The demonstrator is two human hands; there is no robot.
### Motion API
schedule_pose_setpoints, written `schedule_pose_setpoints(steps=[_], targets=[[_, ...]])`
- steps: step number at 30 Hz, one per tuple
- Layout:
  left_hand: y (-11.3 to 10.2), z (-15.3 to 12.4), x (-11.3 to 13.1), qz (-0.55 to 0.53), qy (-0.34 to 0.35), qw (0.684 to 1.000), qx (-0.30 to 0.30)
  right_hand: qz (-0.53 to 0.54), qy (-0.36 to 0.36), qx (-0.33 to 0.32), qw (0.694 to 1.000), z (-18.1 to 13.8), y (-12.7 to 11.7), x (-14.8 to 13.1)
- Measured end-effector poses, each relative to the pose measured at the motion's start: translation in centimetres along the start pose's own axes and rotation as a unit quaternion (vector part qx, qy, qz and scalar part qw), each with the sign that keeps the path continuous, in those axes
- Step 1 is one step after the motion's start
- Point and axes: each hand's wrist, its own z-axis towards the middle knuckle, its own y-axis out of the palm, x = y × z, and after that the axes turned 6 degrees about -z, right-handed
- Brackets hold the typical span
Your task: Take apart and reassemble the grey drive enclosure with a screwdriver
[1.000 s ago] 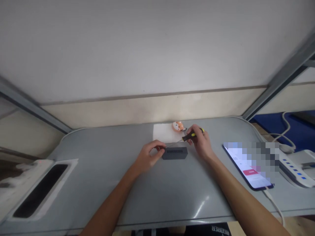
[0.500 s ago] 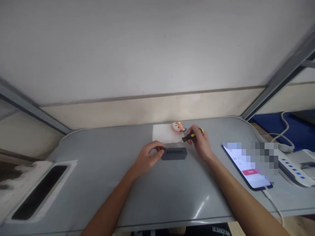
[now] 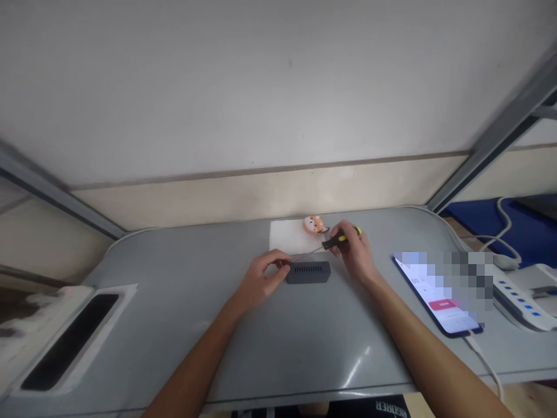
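Note:
A small dark grey box with a row of vent slots lies on the grey table. My left hand grips its left end between thumb and fingers. In my right hand, to the box's upper right, is a screwdriver with a black and yellow handle. Its thin metal shaft slopes down to the left, along the box's back edge, with the tip close to my left fingertips. Whether the tip touches the box I cannot tell. Behind the box lies a white sheet, with an orange and white animal-face trinket on its right side.
A lit phone with a charging cable lies to the right, beside a white power strip. At the left is a white object with a dark panel. A wall and metal posts bound the grey table.
The screwdriver's handle has shifted very slightly within my right hand. My left hand and the box have stayed in place.

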Motion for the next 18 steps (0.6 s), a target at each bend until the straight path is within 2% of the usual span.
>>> schedule_pose_setpoints(steps=[6,18], targets=[[0.01,-0.04,-0.46,-0.003,-0.003,1.000,-0.003,-0.031,-0.014,-0.030,0.999,-0.04,-0.29,0.61],[-0.03,0.05,-0.37,-0.001,-0.005,1.000,0.002,-0.034,-0.023,-0.022,0.999,0.12,-0.39,0.65]])
